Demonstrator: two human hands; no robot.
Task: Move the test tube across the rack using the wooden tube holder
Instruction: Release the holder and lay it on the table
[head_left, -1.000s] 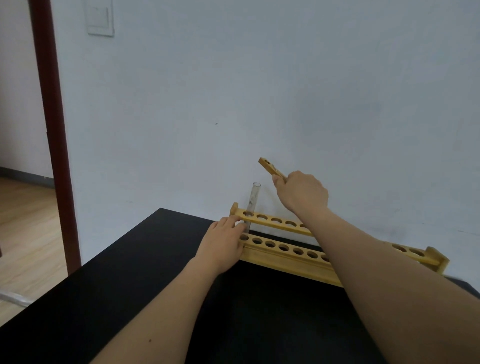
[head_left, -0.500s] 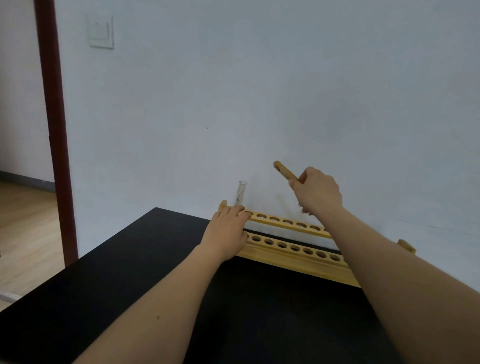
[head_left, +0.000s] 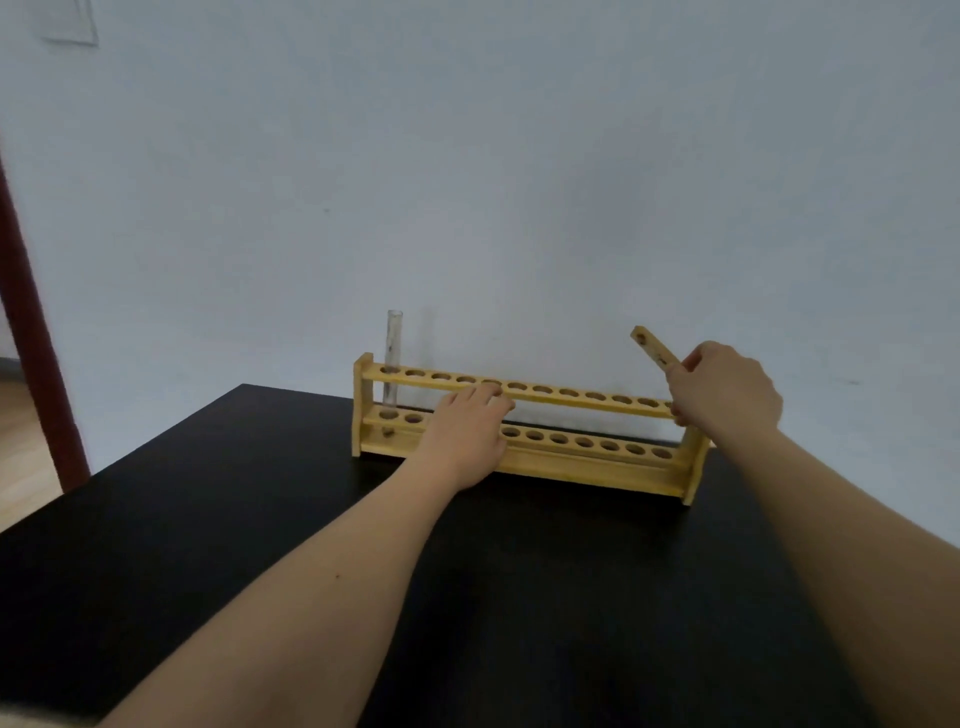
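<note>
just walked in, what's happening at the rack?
A person steadies the wooden rack on the black table with the left hand, fingers on its top rail. The right hand holds the wooden tube holder raised over the rack's right end. The single test tube stands in the leftmost hole, not yet clamped.

A yellow wooden test tube rack and matching yellow tube holder stand out against the black worktop, pale blue-grey wall, clear glass test tube.
</note>
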